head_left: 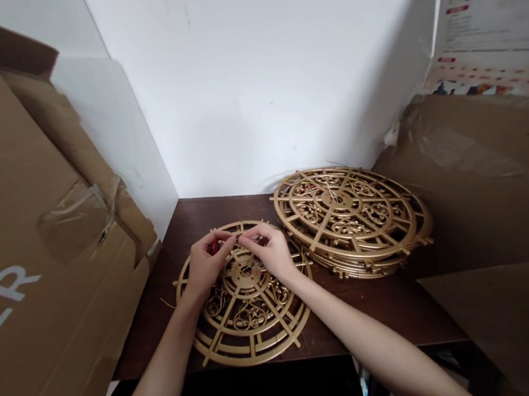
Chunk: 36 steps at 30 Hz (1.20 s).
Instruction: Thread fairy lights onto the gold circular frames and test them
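A round gold openwork wheel panel, with spokes and scroll patterns, lies flat on the dark brown table in front of me. Over its upper part, my left hand is closed in a pinch, and a small red object shows within its fingers; its kind is unclear. Close beside it, the fingers of my right hand are also pinched. Both sets of fingertips nearly meet near a spoke. Whatever lies between the right fingertips is too small to make out.
To the right stands a stack of similar gold wheel panels on the dark table. A large cardboard box rises on the left, and more cardboard stands on the right. Behind is a white wall.
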{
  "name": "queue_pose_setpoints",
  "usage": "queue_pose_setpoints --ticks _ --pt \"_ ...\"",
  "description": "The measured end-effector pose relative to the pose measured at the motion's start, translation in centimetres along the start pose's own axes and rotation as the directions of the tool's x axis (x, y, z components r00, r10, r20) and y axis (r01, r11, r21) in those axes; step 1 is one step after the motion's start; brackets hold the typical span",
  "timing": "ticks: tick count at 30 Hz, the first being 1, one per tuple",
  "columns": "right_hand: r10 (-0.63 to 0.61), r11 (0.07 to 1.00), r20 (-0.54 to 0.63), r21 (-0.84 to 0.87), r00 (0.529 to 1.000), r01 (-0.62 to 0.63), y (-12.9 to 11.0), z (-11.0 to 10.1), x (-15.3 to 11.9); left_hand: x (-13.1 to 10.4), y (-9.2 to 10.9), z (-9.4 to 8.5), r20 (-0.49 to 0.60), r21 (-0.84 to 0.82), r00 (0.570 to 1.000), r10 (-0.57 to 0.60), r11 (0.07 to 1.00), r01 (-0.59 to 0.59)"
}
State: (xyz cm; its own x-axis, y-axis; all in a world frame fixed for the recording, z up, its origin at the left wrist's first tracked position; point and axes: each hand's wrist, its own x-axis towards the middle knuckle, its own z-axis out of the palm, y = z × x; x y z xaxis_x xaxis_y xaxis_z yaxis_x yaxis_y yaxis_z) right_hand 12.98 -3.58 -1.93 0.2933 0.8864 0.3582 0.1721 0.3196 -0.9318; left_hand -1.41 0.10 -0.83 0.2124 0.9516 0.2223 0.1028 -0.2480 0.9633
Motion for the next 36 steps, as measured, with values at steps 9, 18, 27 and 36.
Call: queue_pose_setpoints --ticks 9,18,27,36 --pt "-0.077 0.997 0.047 -0.018 0.996 0.078 -0.2 0.1 -0.3 0.3 -0.3 -0.1 0.008 0.034 0.997 0.079 0.996 -0.079" --pt "-0.061 0.995 0.045 -0.075 0.997 0.064 -0.4 0.0 -0.2 0.3 -0.1 -0.2 0.009 0.021 0.998 0.059 0.998 -0.059" --pt "-0.114 0.977 0.065 -0.175 0.991 0.124 -1.0 -0.3 -0.1 0.3 0.1 0.0 0.016 0.078 0.999 0.04 0.996 -0.041" --pt "-0.006 1.0 0.022 -0.017 1.0 0.006 -1.0 -0.2 0.2 0.2 0.1 0.1 0.01 0.107 0.999 0.046 0.993 -0.047"
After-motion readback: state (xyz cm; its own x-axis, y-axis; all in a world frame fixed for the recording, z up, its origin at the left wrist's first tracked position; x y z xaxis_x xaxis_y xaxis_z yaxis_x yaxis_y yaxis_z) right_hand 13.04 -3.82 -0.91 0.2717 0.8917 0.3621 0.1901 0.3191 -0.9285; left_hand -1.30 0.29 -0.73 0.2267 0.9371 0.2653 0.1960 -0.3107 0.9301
